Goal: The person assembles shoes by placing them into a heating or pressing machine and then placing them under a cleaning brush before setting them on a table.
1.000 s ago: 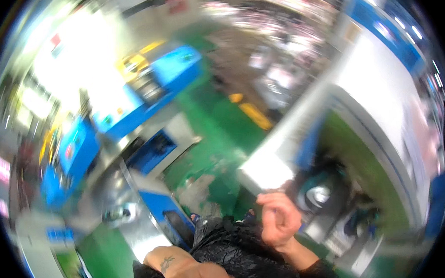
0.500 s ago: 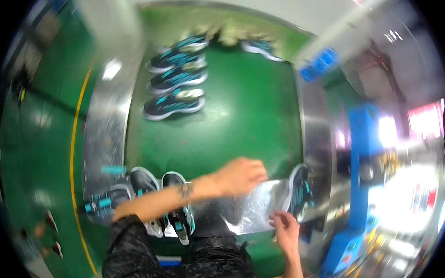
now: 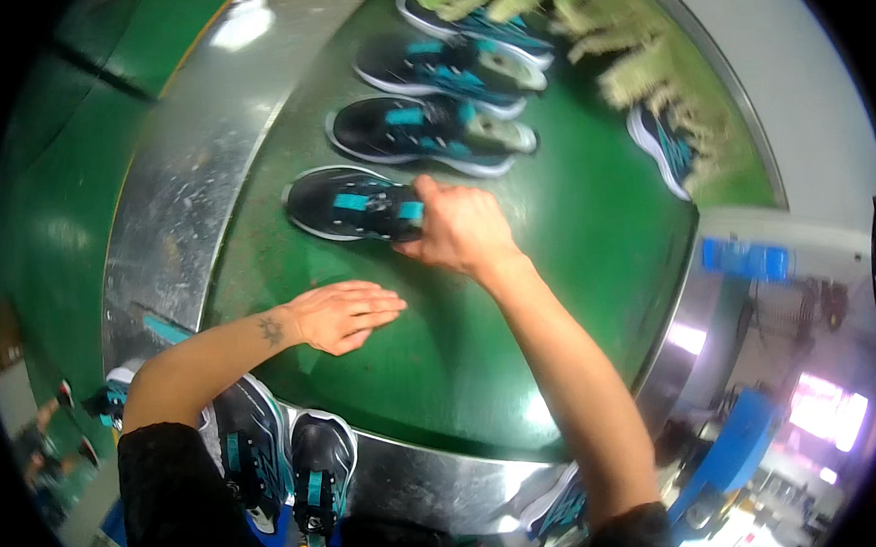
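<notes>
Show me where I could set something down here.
The green surface is bare right of the right hand, towards the metal rim, and between the left hand and the front ledge. Crowded: the shoe row beyond the left hand, and the ledge's left end, with more shoes.

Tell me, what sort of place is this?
Most likely a shoe factory, on a production line. A row of matching black-and-teal shoes lies on what looks like a green conveyor belt, with a pale fringed curtain hanging over its far end.

Green surface (image 3: 595, 276) — row of dark shoes (image 3: 378, 129), lone shoe (image 3: 660, 151) apart; metal ledge (image 3: 417, 475) — more shoes (image 3: 320, 445).
</notes>
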A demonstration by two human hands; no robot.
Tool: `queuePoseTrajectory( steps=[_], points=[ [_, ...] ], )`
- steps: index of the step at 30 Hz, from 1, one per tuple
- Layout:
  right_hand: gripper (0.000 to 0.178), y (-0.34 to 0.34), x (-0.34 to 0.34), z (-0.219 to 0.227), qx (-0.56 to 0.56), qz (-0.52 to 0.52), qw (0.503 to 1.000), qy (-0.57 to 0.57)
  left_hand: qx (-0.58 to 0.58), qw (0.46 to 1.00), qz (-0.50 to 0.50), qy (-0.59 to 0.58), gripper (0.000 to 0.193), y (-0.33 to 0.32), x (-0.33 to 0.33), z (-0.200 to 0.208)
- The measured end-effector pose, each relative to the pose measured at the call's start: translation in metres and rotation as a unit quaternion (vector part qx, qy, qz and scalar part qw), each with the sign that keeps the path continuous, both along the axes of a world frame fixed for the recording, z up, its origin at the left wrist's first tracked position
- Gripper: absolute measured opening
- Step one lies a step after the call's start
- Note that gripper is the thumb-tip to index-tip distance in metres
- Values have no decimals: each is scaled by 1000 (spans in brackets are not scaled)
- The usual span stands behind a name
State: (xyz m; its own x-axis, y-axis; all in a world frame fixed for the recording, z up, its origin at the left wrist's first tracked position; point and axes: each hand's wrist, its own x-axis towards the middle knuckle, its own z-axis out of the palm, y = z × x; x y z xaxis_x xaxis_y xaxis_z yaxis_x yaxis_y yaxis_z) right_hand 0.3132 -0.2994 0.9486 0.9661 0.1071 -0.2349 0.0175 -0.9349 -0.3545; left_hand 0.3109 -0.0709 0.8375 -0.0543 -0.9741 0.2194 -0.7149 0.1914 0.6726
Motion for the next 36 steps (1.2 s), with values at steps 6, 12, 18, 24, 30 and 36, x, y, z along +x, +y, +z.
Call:
queuePoseTrajectory(
  steps=[6, 12, 18, 24, 30, 36],
  points=[
    [62, 42, -57, -29, 197, -125, 945, 228, 57, 976, 111, -176, 47, 51, 51, -54],
    [52, 63, -382, 75, 535, -633, 559, 24, 130, 954, 268, 40, 49, -46, -15, 24],
    [62, 72, -471, 130, 419, -612, 588, -323, 1, 818, -93, 567, 93, -133, -211, 184],
    [84, 125, -602, 163, 284, -419, 677, -534, 140, 730, -147, 653, 83, -124, -411, 260],
    [49, 220, -790, 135, 512, -597, 273, -555, 218, 738, -256, 585, 57, -79, -607, 239],
    [71, 299, -953, 118, 296, -702, 25, -647, 303, 810, -354, 355, 77, -164, -820, 262]
  ],
)
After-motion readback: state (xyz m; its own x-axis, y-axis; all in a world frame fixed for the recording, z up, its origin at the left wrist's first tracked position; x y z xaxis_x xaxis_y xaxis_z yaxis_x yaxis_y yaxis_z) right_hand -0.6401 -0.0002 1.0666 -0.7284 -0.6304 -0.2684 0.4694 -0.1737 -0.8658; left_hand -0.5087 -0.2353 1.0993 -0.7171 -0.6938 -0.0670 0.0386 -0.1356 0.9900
